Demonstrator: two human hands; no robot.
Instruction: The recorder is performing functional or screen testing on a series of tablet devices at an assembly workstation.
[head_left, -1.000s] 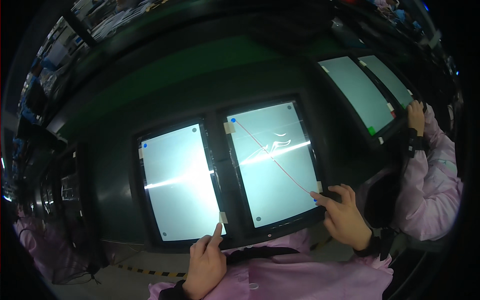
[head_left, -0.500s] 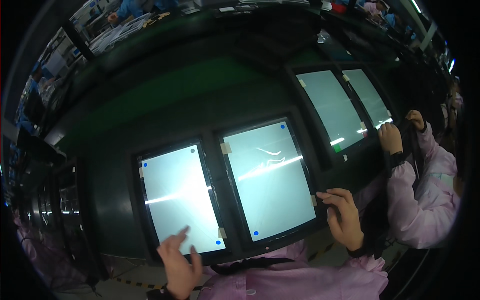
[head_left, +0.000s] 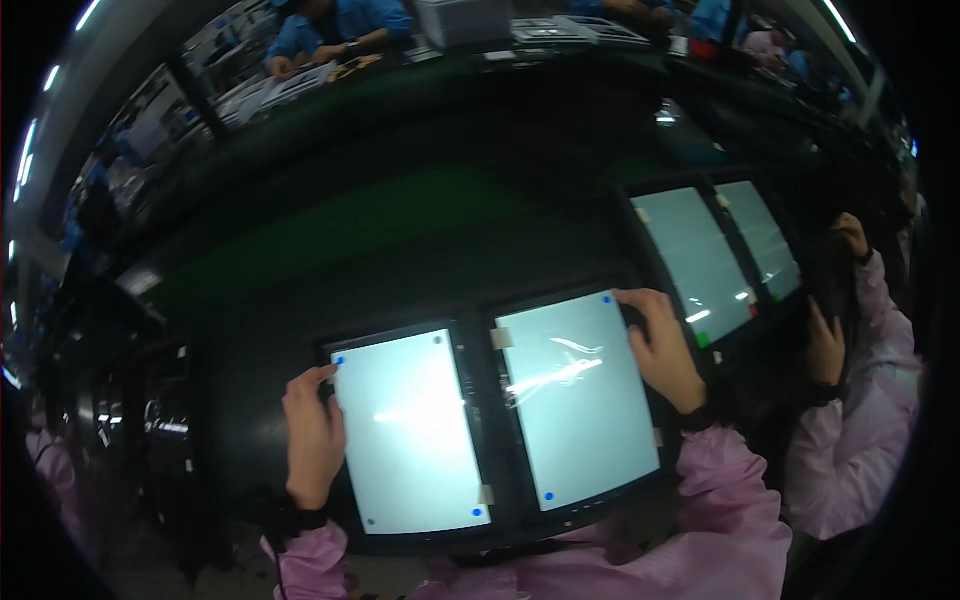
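Two lit white display panels lie side by side before me, the left panel (head_left: 405,430) and the right panel (head_left: 585,420), both in dark frames. Small blue and dark dots show near their corners, and beige tape tabs sit on their edges. Wavy glints cross the right panel. My left hand (head_left: 315,440) is at the left panel's upper left corner, its index fingertip beside a blue dot (head_left: 341,361) and its thumb lower down. At the right panel's upper right corner, my right hand (head_left: 668,355) reaches with fingers and thumb apart, fingertips by another blue dot (head_left: 607,300).
Two more lit panels (head_left: 695,260) lie farther right, near a co-worker's hands (head_left: 826,345) and pink sleeves. A dark green surface (head_left: 380,210) stretches beyond my panels. Across it, people in blue work beside a pale bin (head_left: 463,22). Dark framed units (head_left: 165,410) stand at left.
Both hands have moved from the panels' lower parts to their upper outer corners. The view has shifted, so the panels appear lower and farther right. A dark dot at the left panel's lower left now shows.
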